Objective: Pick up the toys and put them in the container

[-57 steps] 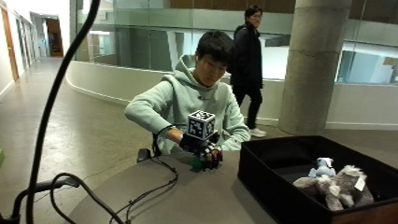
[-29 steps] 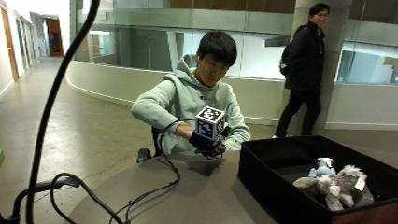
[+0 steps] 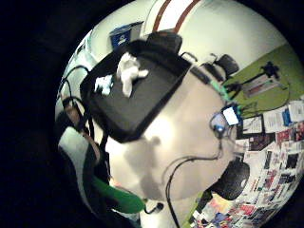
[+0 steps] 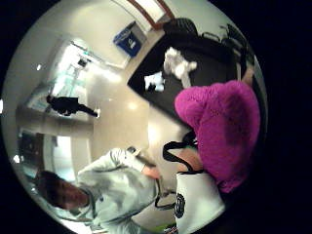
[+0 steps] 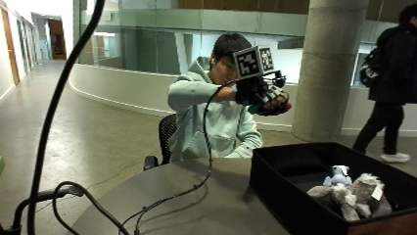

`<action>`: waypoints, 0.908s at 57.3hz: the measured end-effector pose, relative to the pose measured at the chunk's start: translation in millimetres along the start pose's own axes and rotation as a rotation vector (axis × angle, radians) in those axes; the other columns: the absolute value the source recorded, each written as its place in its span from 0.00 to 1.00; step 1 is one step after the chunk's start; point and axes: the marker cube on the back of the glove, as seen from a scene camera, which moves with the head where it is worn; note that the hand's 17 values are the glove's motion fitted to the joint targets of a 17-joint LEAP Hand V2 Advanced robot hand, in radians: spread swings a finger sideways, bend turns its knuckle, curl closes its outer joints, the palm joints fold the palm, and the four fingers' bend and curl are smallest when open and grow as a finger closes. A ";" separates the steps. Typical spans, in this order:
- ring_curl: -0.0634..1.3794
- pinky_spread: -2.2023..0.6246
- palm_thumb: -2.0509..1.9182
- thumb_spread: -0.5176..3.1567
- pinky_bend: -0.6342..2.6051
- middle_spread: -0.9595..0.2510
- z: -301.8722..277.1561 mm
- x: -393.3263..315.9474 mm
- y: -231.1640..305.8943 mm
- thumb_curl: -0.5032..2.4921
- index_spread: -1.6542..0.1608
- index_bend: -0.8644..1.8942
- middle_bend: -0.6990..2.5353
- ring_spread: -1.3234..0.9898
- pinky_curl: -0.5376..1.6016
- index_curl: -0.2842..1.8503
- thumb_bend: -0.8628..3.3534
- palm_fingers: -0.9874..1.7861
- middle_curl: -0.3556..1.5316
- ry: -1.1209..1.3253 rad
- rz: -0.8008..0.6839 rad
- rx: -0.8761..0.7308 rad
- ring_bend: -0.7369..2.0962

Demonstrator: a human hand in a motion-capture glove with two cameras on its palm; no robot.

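In the outside view my gloved right hand (image 5: pixel 263 94) is raised to head height above the table's far edge. It grips a magenta and green plush toy (image 5: pixel 280 108). The magenta plush (image 4: pixel 222 126) fills much of the thumb side palm view, and its green part (image 3: pixel 118 198) shows in the little finger side view. The black container (image 5: pixel 273 169) stands on the table below and to the right of the hand. Inside it lie a grey-white plush (image 5: pixel 348 197) and a small blue-white toy (image 5: pixel 337 175). From the palm these appear as the white plush (image 3: pixel 128 72) and the small toy (image 3: pixel 103 84) in the container (image 3: pixel 142 107).
The round grey table (image 5: pixel 196 200) carries a black cable (image 5: pixel 207 171) running from the hand down across it. A thick black cable (image 5: pixel 58 98) hangs in the foreground at the left. A small device (image 3: pixel 225 118) sits near the table's edge.
The hand has lifted the toy off the table, from tabletop level up to head height and somewhat toward the container.
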 end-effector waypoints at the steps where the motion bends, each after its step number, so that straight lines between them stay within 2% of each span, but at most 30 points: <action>1: 0.47 0.64 0.67 0.29 0.55 0.62 -2.5 1.3 -9.2 0.46 0.81 0.55 0.54 0.46 0.51 0.46 0.21 0.73 0.63 0.008 0.007 0.025 0.75; 7: 0.46 0.64 0.66 0.30 0.56 0.61 -5.3 14.9 -55.7 0.46 0.81 0.50 0.52 0.46 0.52 0.47 0.20 0.69 0.63 0.046 0.052 0.100 0.75; 12: 0.46 0.65 0.66 0.34 0.57 0.61 7.2 22.2 -76.7 0.46 0.81 0.42 0.50 0.45 0.52 0.47 0.20 0.60 0.62 0.032 0.142 0.018 0.75; 15: 0.45 0.66 0.63 0.39 0.54 0.61 18.8 25.0 -83.9 0.43 0.80 0.39 0.46 0.45 0.51 0.46 0.20 0.42 0.60 0.001 0.163 -0.050 0.71; 16: 0.44 0.67 0.62 0.40 0.53 0.63 22.9 26.2 -86.1 0.42 0.80 0.39 0.43 0.45 0.52 0.47 0.19 0.32 0.58 0.000 0.163 -0.063 0.68; 18: 0.41 0.70 0.60 0.42 0.52 0.65 31.0 28.2 -90.3 0.41 0.79 0.40 0.40 0.46 0.51 0.46 0.19 0.25 0.56 0.012 0.163 -0.073 0.61; 24: 0.30 0.73 0.57 0.45 0.48 0.69 47.8 25.0 -95.1 0.37 0.78 0.38 0.33 0.49 0.45 0.41 0.19 0.26 0.50 0.015 0.179 -0.084 0.49; 29: 0.26 0.75 0.56 0.46 0.46 0.72 55.9 23.9 -95.0 0.35 0.78 0.37 0.29 0.50 0.43 0.39 0.20 0.27 0.47 -0.001 0.171 -0.116 0.44; 39: 0.22 0.77 0.55 0.47 0.43 0.75 56.4 23.6 -90.3 0.32 0.77 0.36 0.26 0.52 0.42 0.36 0.20 0.28 0.43 -0.012 0.160 -0.122 0.39; 52: 0.22 0.77 0.54 0.48 0.40 0.77 41.7 42.5 -68.1 0.30 0.77 0.36 0.26 0.52 0.41 0.33 0.20 0.31 0.39 0.004 0.153 -0.093 0.36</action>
